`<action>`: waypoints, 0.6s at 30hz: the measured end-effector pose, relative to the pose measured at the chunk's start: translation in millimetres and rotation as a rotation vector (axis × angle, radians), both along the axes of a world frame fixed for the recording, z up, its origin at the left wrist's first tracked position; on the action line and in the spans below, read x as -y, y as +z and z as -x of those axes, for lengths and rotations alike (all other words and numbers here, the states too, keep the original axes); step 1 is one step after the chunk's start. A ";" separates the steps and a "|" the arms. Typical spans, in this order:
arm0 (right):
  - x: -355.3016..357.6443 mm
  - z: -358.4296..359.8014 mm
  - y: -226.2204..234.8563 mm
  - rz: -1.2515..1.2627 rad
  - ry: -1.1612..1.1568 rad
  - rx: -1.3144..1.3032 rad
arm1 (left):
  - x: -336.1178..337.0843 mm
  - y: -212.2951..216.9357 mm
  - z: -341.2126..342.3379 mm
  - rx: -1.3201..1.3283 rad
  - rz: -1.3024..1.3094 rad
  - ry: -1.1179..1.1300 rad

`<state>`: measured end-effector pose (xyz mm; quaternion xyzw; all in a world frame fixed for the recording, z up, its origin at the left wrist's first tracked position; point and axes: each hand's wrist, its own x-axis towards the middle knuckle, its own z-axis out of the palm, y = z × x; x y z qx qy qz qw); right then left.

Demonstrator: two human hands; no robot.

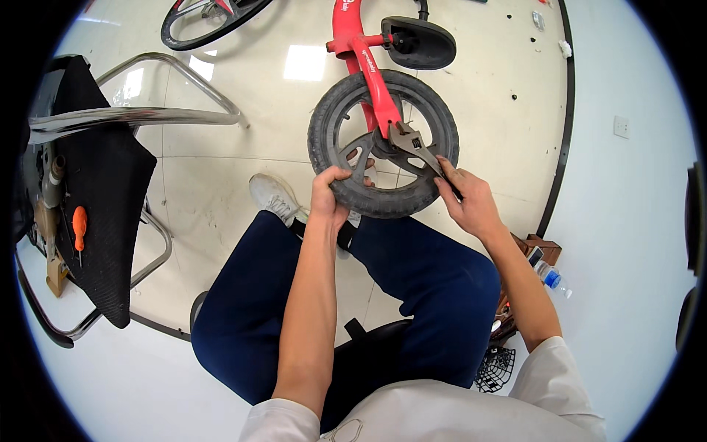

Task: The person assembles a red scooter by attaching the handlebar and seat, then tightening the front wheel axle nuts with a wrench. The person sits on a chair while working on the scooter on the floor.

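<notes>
A small red bicycle (346, 29) lies on the pale floor in front of my knees, its black wheel (328, 118) facing me. My left hand (329, 193) grips the lower rim of the tyre. My right hand (465, 197) holds the handle of a metal adjustable wrench (411, 144), whose jaws sit at the wheel's hub beside the red fork (377, 87). A black saddle (421, 43) shows behind the wheel.
A chrome-framed stand with a black mat (110, 184) carries an orange-handled screwdriver (79, 225) at my left. A second wheel (210, 18) lies at the top. A plastic bottle (551, 278) and a small wooden box (543, 247) sit at my right. My white shoe (272, 195) rests on the floor.
</notes>
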<state>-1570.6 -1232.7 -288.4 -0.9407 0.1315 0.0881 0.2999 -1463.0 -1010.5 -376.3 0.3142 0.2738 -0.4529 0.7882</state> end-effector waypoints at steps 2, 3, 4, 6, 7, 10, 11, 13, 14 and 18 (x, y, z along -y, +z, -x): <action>5.4 -0.5 0.7 0.014 0.022 0.034 | -0.1 0.6 0.0 0.001 0.002 0.000; 10.9 -3.7 0.2 -0.005 0.038 0.069 | -0.2 0.5 -0.1 0.000 0.002 0.000; 17.3 -7.8 -0.4 -0.025 0.053 0.103 | -0.3 0.4 -0.2 -0.001 0.009 -0.003; 38.5 -19.8 2.0 -0.079 0.118 0.047 | -1.1 0.0 -1.2 -0.008 0.014 -0.008; 50.5 -28.5 2.9 -0.116 0.162 0.051 | -1.8 -0.1 -1.8 -0.008 0.026 -0.007; 78.2 -53.7 6.3 -0.248 0.186 -0.114 | -3.3 -0.5 -3.7 -0.012 0.025 -0.022; 84.1 -61.4 7.7 -0.282 0.200 -0.156 | -3.5 -0.9 -4.3 -0.015 0.030 -0.026; 92.4 -81.8 8.0 -0.225 0.294 -0.221 | -4.0 -2.2 -5.3 -0.016 0.043 -0.026; 94.8 -90.9 8.4 -0.191 0.333 -0.267 | -4.1 -3.1 -5.4 -0.025 0.034 -0.029; 104.0 -133.1 9.3 -0.090 0.556 -0.220 | -5.4 -8.3 -6.8 -0.042 0.031 -0.041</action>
